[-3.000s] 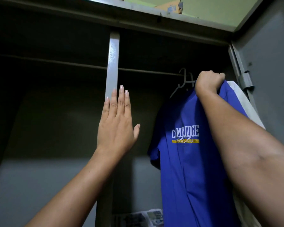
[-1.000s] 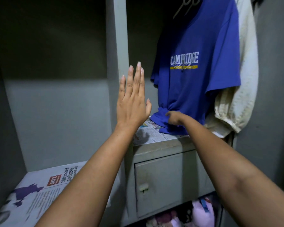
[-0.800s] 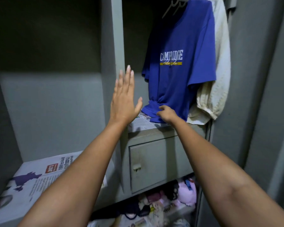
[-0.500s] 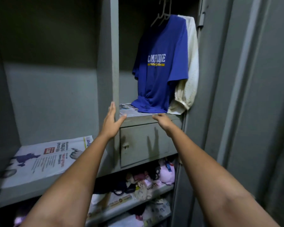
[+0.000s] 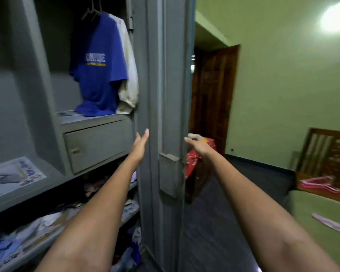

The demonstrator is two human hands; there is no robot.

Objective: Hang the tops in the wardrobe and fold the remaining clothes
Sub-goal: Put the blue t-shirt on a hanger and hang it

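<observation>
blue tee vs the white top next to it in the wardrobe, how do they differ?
The blue tee hangs in front, nearly fully visible; the white top sits behind it toward the door side, showing only a strip. The blue tee has a printed chest logo; no print shows on the white top, which looks stained. The blue tee's hem bunches on the drawer unit. Both hang in the same compartment.

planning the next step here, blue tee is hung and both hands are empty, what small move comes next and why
Probably turn right toward the pink hangers to fetch one: the blue tee already hangs, and both the left hand and right hand are empty.
</observation>
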